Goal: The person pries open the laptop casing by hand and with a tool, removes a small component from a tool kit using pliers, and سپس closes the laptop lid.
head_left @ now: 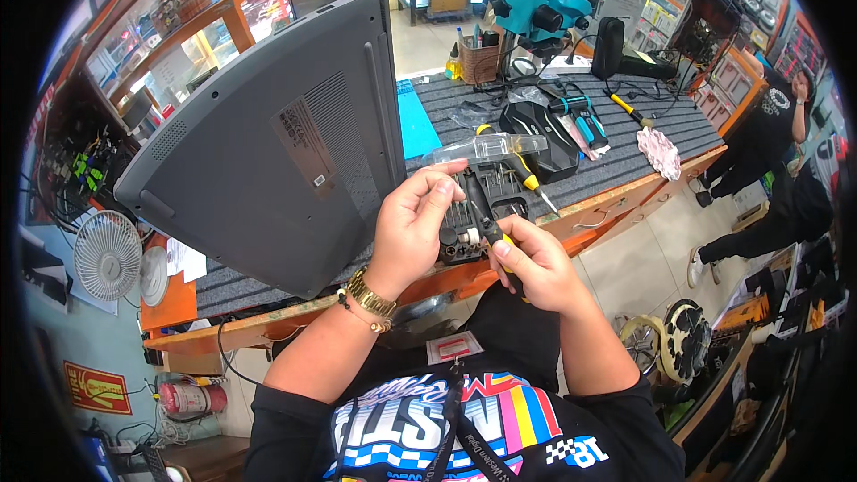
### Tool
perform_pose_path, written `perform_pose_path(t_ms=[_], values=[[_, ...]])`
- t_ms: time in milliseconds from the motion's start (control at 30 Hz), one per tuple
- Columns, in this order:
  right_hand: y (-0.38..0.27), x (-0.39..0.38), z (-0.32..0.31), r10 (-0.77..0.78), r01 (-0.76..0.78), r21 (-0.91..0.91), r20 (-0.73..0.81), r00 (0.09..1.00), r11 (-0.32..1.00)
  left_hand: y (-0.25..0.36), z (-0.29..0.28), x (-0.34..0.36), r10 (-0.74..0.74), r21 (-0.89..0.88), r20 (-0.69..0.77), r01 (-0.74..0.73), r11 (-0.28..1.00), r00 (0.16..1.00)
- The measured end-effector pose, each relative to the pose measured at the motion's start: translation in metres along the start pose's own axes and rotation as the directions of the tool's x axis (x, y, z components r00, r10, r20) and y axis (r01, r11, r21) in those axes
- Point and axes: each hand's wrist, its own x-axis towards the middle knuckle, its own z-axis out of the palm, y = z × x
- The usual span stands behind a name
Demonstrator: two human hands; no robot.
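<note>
View from above a seated person at a ridged grey workbench. A large dark grey laptop stands tilted on its edge at the left of the bench, underside toward the person. Its bottom cover, with a label and vent slots, is in place, and no inner parts show. Small dark holes dot the cover; whether screws sit in them is too small to tell.

The right hand is wrapped around a black-and-yellow screwdriver, gripping it near the front of the bench, with its far end pointing up toward the other hand. The left hand has thumb and forefinger drawn together beside that far end; I can't make out whether they pinch the tool, a small bit or nothing.

Just beyond the hands, a tool case lies with its clear lid raised and small bits in its black tray. A 2nd yellow-and-black screwdriver lies across it.

Judging from this, the work is at an early stage: the tools are out and 1 is in hand, but the laptop remains closed up underneath, neither hand touches its cover, and any opening is left to do.
</note>
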Motion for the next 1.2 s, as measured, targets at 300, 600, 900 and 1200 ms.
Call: perform_pose_path(t_ms=[300,600,900,1200], values=[[0.002,-0.001,-0.003,0.013,-0.013,0.025,-0.01,1.0,1.0,0.012,-0.001,-0.004,0.08,0.29,0.083,-0.101,0.952,0.993],[0.005,-0.002,0.001,0.052,-0.052,0.07,0.002,0.999,0.996,0.004,0.003,-0.002,0.053,0.251,0.059,-0.066,0.966,0.997],[0.003,-0.001,0.003,0.068,-0.068,0.065,0.003,0.998,0.996,-0.006,0.01,-0.004,0.053,0.185,-0.017,-0.049,0.982,0.998],[0.005,0.005,0.005,-0.162,0.184,0.187,-0.129,0.978,0.965,0.009,0.001,-0.001,0.107,0.419,0.104,-0.141,0.897,0.989]])
